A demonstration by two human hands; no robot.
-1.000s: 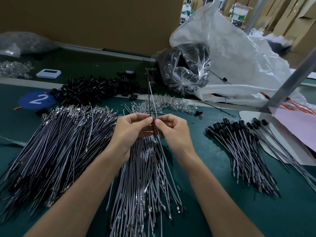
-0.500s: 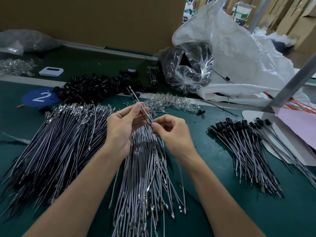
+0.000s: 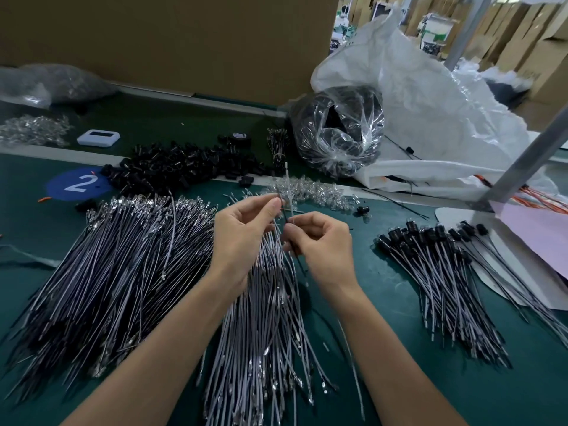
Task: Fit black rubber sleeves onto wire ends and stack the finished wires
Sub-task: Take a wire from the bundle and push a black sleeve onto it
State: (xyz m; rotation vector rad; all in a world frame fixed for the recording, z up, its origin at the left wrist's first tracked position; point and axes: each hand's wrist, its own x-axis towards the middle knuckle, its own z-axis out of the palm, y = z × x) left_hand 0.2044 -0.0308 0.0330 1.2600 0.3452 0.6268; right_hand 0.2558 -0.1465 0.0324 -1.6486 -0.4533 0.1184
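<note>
Green mat (image 3: pixel 405 382), wire (image 3: pixel 286 186) pinched between left hand (image 3: pixel 242 235), right hand (image 3: pixel 322 245)

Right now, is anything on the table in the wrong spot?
Yes: a black sleeve lies alone on the green mat, away from the sleeve pile. One stray wire lies bent across the left wire pile.

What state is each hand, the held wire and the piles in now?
left hand: pinches the held wire.
right hand: pinches the same wire, lower down.
held wire: upright, no sleeve on top end.
finished wires: stacked at right, sleeves fitted.
black rubber sleeves: loose heap.
</note>
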